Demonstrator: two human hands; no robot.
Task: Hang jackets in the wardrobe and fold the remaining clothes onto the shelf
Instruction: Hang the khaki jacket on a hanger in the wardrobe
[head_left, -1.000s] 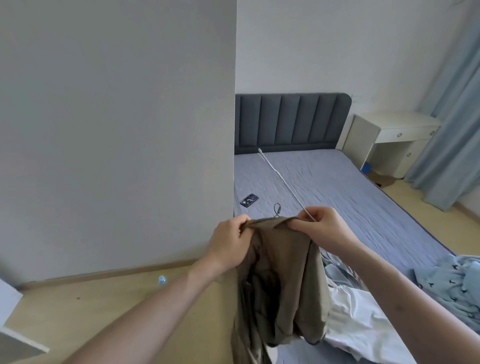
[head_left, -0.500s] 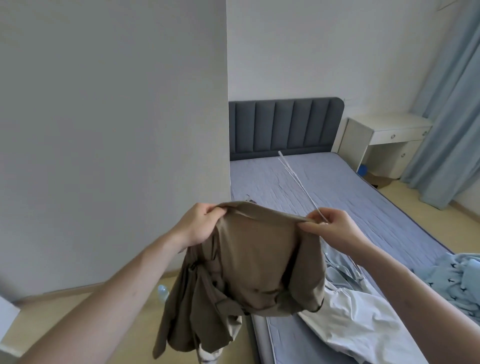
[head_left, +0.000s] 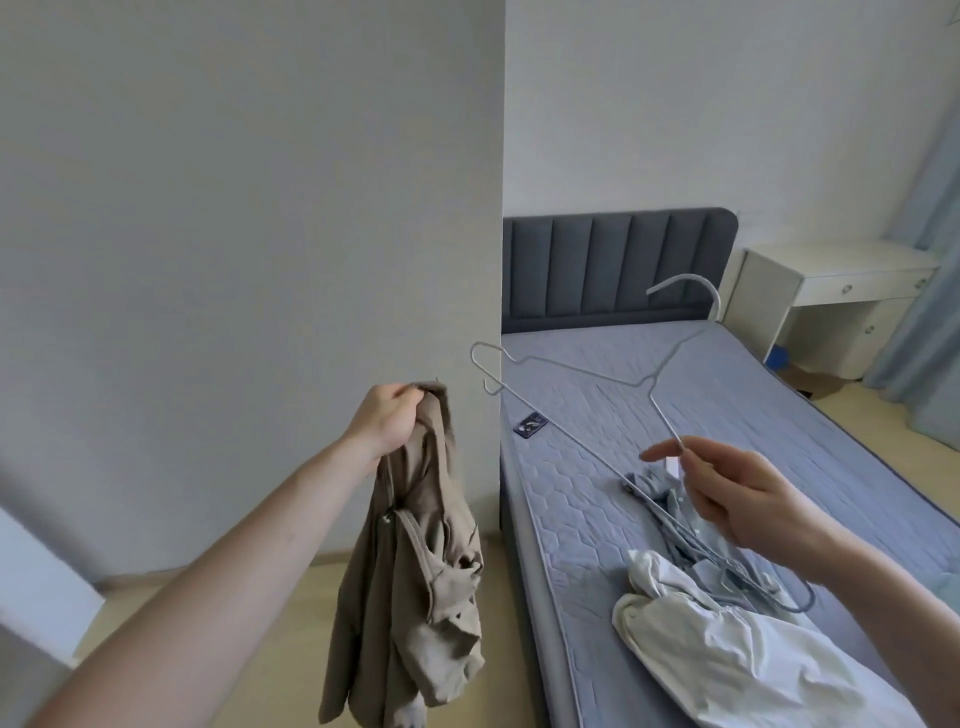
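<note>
My left hand (head_left: 385, 422) grips the top of a tan jacket (head_left: 415, 566), which hangs limp over the floor beside the bed. My right hand (head_left: 737, 491) pinches one end of a thin grey wire hanger (head_left: 592, 376) and holds it up over the mattress, hook pointing towards the headboard. The hanger and the jacket are apart. A white garment (head_left: 727, 654) and a pale blue shirt (head_left: 670, 499) lie crumpled on the bed under my right arm.
The blue quilted mattress (head_left: 649, 410) carries a dark phone (head_left: 530, 425) near its left edge. A grey wall panel (head_left: 249, 260) rises at left. A white desk (head_left: 841, 296) and blue curtain (head_left: 930, 291) stand at the far right. Wooden floor lies below.
My right hand let go of the jacket and lifted the wire hanger off the bed. My left hand swung the jacket leftwards, so it now hangs from that hand alone.
</note>
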